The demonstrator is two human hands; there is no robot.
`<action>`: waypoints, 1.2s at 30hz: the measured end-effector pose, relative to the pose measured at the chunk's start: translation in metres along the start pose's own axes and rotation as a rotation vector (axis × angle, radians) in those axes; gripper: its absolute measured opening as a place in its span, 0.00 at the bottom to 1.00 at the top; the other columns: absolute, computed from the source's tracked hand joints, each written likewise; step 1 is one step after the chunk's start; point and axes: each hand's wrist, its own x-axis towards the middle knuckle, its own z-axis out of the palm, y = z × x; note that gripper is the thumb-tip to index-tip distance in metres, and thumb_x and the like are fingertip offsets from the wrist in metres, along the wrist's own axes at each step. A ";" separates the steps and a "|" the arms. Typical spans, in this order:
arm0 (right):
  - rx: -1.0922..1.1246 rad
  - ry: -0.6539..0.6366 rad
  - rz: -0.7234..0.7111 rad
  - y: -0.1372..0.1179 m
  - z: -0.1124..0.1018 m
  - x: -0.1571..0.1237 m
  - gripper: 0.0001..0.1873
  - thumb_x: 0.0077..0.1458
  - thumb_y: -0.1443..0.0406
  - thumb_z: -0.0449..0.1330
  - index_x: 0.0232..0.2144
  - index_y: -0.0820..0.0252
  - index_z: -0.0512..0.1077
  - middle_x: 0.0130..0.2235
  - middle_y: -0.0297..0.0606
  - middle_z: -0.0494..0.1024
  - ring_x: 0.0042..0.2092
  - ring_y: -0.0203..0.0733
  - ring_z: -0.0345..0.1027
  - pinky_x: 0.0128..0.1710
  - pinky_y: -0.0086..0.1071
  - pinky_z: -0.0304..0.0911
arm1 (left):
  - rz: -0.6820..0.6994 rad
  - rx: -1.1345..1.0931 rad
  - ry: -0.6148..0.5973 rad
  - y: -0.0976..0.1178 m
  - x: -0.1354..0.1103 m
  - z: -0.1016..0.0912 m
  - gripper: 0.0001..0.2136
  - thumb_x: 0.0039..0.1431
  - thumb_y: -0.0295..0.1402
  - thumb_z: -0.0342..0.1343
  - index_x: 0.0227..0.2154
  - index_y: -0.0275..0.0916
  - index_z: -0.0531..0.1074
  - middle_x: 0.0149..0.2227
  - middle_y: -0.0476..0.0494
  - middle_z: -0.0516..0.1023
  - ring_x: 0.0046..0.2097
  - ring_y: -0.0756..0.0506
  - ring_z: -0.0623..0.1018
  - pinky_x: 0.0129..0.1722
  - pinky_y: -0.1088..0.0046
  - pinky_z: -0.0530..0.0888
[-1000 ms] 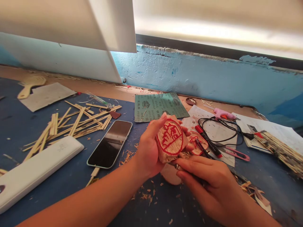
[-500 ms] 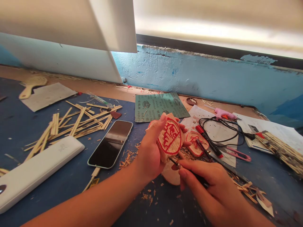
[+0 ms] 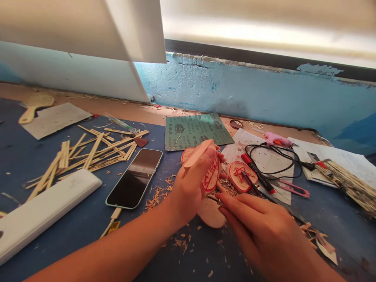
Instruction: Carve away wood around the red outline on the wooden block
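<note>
My left hand [image 3: 190, 184] is closed round a carved wooden piece [image 3: 210, 178] with red line drawing on its face, now tilted so its pale side edge shows. In my right hand [image 3: 258, 219] is a thin dark carving tool [image 3: 212, 198], its tip close to the lower edge of the piece; whether it touches I cannot tell. Below lies a plain round wood slice [image 3: 213, 214]. To the right rests another slice with a red star [image 3: 239, 174]. A further red-edged piece [image 3: 186, 154] is partly hidden behind my left hand. Wood shavings [image 3: 161, 196] lie around.
A phone [image 3: 135, 178] with a cable and a white power bank [image 3: 49, 215] lie left, near loose wooden sticks [image 3: 96, 150]. Green sandpaper [image 3: 196, 131] is behind. At right are a red-and-black marker [image 3: 258, 174], a pink glue gun [image 3: 277, 140], a pink cutter [image 3: 295, 188] and bundled sticks [image 3: 349, 186].
My left hand has turned the wooden piece, so its drawn face points more to the right and its edge shows. The tool tip in my right hand has shifted slightly. The view moved a little.
</note>
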 end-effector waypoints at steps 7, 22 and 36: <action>0.172 0.005 0.075 -0.002 0.000 0.004 0.11 0.69 0.69 0.58 0.48 0.58 0.79 0.40 0.40 0.84 0.36 0.43 0.80 0.37 0.34 0.74 | -0.103 -0.217 0.087 0.007 0.006 0.007 0.16 0.60 0.46 0.66 0.37 0.38 0.75 0.38 0.41 0.82 0.44 0.38 0.84 0.43 0.63 0.82; 0.441 0.236 0.125 -0.002 0.011 0.006 0.07 0.64 0.71 0.66 0.42 0.55 0.77 0.40 0.36 0.77 0.40 0.39 0.74 0.40 0.31 0.71 | -0.239 -0.290 0.112 0.001 -0.007 0.017 0.19 0.63 0.50 0.61 0.42 0.36 0.78 0.38 0.37 0.84 0.45 0.33 0.85 0.45 0.58 0.82; 0.230 0.161 0.031 -0.005 0.016 0.001 0.10 0.67 0.74 0.54 0.48 0.57 0.66 0.42 0.42 0.73 0.44 0.46 0.72 0.44 0.37 0.74 | -0.286 -0.288 0.061 -0.003 -0.012 0.018 0.16 0.62 0.48 0.62 0.35 0.38 0.79 0.32 0.40 0.84 0.44 0.35 0.85 0.44 0.59 0.82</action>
